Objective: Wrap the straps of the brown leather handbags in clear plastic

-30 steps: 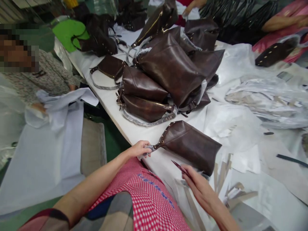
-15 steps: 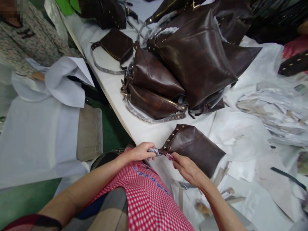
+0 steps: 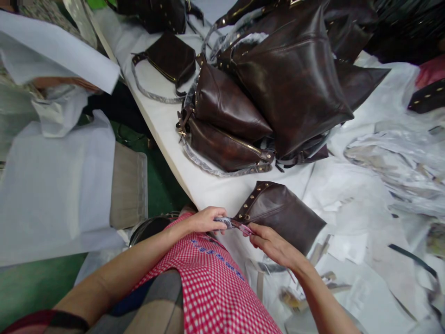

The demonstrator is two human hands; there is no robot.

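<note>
A dark brown leather bag (image 3: 281,211) with a row of gold studs along one edge lies on the white-covered table in front of me. My left hand (image 3: 210,220) is closed around its strap (image 3: 227,222), which is wrapped in clear plastic. Close by, my right hand (image 3: 269,239) pinches a thin pinkish piece (image 3: 246,229) against the strap where it meets the bag's studded corner. What that piece is, I cannot make out. Between the two hands only a short length of strap shows.
Beyond lies a pile of brown leather bags (image 3: 285,83), with a small pouch (image 3: 172,58) to its left. Crumpled plastic and paper scraps (image 3: 392,162) cover the right side. At left, a person's hand (image 3: 66,83) is among white sheets (image 3: 55,195) over a plastic bin (image 3: 130,188).
My hands stay nearly in place at the strap, the right one shifting slightly. The person at left has lifted and turned a white sheet. The view has moved a little.
</note>
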